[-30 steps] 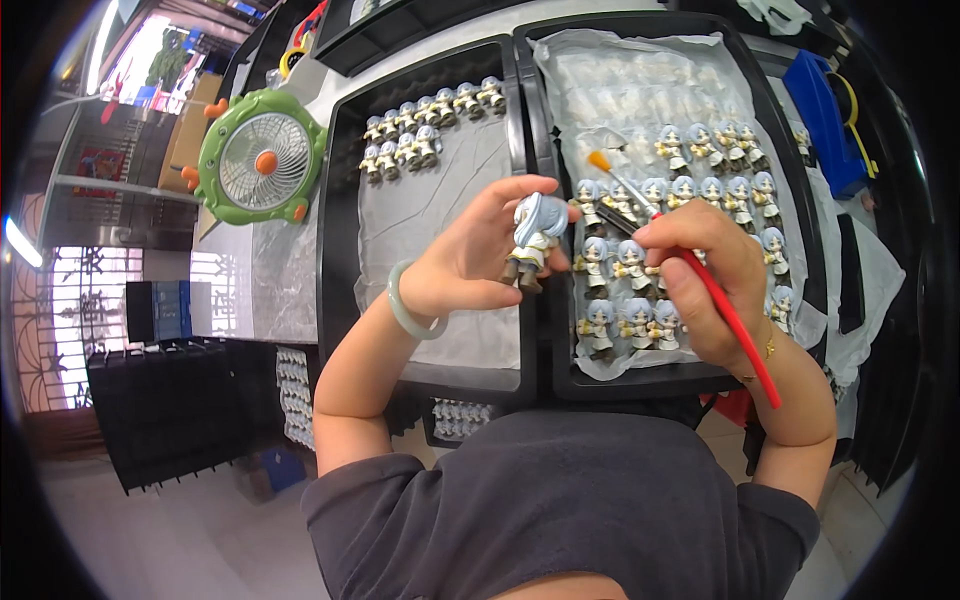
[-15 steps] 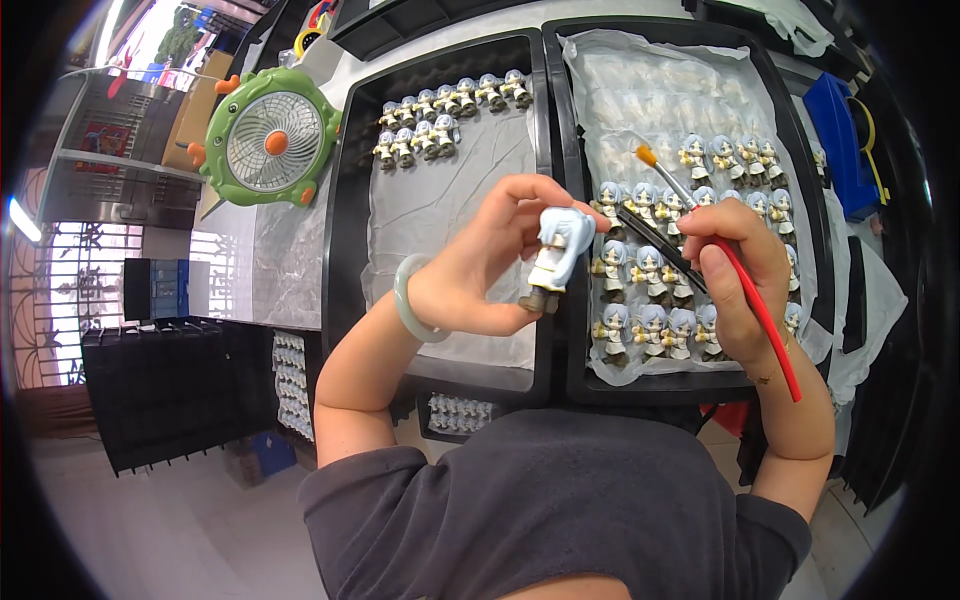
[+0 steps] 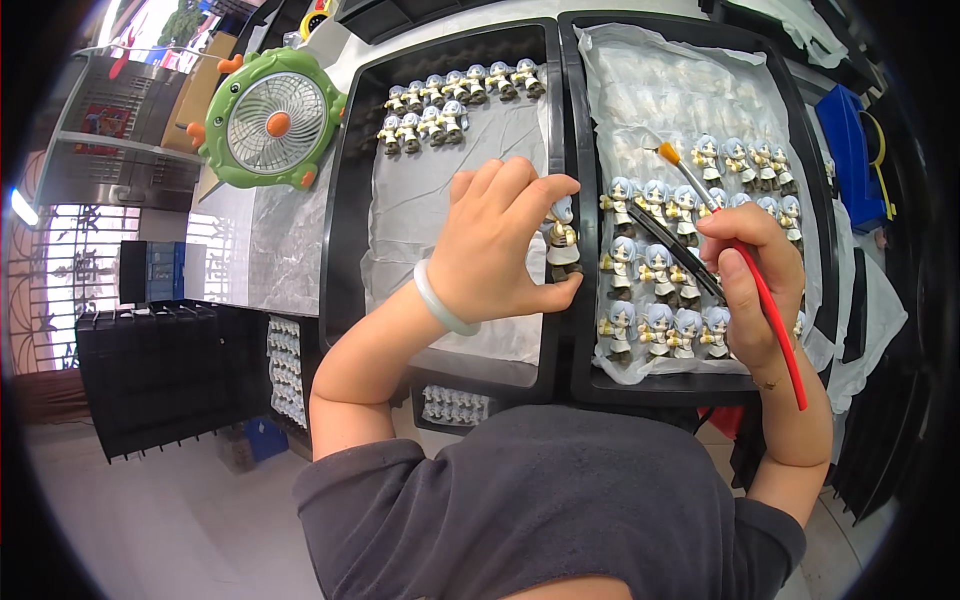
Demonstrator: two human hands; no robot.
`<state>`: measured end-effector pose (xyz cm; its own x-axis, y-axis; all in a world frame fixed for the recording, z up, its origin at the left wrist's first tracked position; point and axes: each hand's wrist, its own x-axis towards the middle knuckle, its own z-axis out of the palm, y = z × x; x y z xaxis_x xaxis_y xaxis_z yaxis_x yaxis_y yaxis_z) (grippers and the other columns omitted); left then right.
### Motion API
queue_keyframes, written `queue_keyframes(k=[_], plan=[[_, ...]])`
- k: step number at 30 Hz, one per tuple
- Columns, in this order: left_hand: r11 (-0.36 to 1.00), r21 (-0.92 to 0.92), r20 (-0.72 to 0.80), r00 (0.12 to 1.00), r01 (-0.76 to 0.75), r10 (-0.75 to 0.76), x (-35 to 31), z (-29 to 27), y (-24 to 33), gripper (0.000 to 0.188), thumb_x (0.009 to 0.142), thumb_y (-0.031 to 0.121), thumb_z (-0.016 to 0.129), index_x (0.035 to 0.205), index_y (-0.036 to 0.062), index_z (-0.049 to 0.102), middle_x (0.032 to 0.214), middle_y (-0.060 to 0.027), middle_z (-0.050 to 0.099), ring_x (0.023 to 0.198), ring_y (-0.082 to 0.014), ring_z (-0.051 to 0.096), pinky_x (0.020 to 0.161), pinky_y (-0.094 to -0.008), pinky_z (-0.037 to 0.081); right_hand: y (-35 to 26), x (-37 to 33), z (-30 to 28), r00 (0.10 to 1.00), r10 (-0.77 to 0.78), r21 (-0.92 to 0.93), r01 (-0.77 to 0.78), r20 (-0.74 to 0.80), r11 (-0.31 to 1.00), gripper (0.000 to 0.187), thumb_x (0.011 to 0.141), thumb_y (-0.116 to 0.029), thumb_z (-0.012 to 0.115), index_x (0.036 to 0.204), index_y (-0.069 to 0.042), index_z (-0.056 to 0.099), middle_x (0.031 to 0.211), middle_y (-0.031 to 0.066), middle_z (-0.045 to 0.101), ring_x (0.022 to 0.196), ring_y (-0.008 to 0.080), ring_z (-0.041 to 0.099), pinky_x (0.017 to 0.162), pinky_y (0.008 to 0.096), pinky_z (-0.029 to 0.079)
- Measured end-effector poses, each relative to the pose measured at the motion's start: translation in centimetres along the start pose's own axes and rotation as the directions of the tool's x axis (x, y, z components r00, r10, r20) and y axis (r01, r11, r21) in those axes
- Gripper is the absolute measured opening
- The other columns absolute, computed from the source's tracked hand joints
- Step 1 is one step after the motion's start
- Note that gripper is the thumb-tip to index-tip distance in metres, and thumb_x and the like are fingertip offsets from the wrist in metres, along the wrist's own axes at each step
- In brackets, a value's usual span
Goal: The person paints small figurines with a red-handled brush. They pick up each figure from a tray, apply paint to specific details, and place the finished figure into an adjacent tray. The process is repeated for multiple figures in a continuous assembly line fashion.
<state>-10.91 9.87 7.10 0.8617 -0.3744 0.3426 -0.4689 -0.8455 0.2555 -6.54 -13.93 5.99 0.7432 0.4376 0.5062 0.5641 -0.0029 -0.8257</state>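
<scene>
Between thumb and fingertips, my left hand (image 3: 495,235) grips a small figurine (image 3: 563,248) with pale blue hair, a white outfit and dark boots. It is upright over the inner edge of the left black tray (image 3: 345,215). My right hand (image 3: 757,285) is closed round a red-handled paintbrush (image 3: 768,300), its orange bristles pointing up and left. A slim black tool (image 3: 672,250) of unclear kind also sticks out from that hand, over the right black tray (image 3: 572,120). Rows of similar figurines (image 3: 657,328) lie there on a crumpled white liner, partly hidden by my right hand.
Two short rows of figurines (image 3: 430,125) lie at the top of the left tray. A green animal-shaped fan (image 3: 315,85) stands left of it. At the far right is a blue bin (image 3: 845,150). A smaller tray of figurines (image 3: 455,405) sits below, near my body.
My left hand has turned the figurine from its back and side round to its front, and moved slightly right. My right hand still holds the brush and black tool; the whole view has shifted slightly.
</scene>
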Motion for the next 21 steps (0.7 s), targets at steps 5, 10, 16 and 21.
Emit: queue_keyframes(k=[5, 10, 16, 21], plan=[[0.974, -0.161, -0.057, 0.984, 0.158, -0.169, 1.0, 0.1, -4.7, 0.058, 0.058, 0.025, 0.074, 0.107, 0.0034, 0.050, 0.086, -0.0086, 0.055, 0.080, -0.0193, 0.052, 0.072, -0.0302, 0.041, 0.0, -0.1, 0.0, 1.000, -0.017, -0.028, 0.017, 0.004, 0.999, 0.016, 0.077, -0.003, 0.049, 0.092, 0.000, 0.057, 0.069, 0.0074, 0.053, 0.060, 0.0132, 0.049, 0.057, 0.0244, 0.039], [0.833, -0.240, -0.039, 0.853, 0.498, -0.521, 0.9, 2.1, -15.2, 0.061, 0.063, 0.016, 0.075, 0.111, 0.0009, 0.041, 0.094, -0.0123, 0.059, 0.091, -0.0190, 0.056, 0.079, -0.0296, 0.044, 0.1, 0.0, 0.8, 0.996, -0.069, -0.043, 0.072, 0.056, 0.997, 0.016, 0.075, 0.000, 0.051, 0.090, -0.003, 0.057, 0.067, 0.0066, 0.051, 0.057, 0.0170, 0.049, 0.053, 0.0268, 0.039], [0.901, 0.219, 0.131, 0.904, 0.375, -0.408, 2.2, 6.2, -18.4, 0.069, 0.054, 0.020, 0.074, 0.117, 0.0156, 0.046, 0.112, -0.0115, 0.051, 0.110, -0.0292, 0.043, 0.094, -0.0399, 0.032, 0.5, 0.1, 1.1, 0.991, -0.126, -0.106, 0.131, 0.051, 0.986, 0.014, 0.073, -0.001, 0.053, 0.087, -0.004, 0.056, 0.066, 0.0087, 0.051, 0.055, 0.0224, 0.049, 0.052, 0.0312, 0.040], [0.877, 0.349, 0.089, 0.920, 0.331, -0.383, 2.5, 7.0, -18.4, 0.068, 0.056, 0.012, 0.068, 0.120, 0.0177, 0.047, 0.122, -0.0097, 0.042, 0.115, -0.0289, 0.037, 0.094, -0.0424, 0.029, 0.3, -0.2, 1.3, 0.990, -0.107, -0.088, 0.116, 0.093, 0.989, 0.016, 0.069, -0.004, 0.058, 0.085, -0.006, 0.056, 0.067, 0.0088, 0.053, 0.059, 0.0244, 0.053, 0.055, 0.0330, 0.044]])
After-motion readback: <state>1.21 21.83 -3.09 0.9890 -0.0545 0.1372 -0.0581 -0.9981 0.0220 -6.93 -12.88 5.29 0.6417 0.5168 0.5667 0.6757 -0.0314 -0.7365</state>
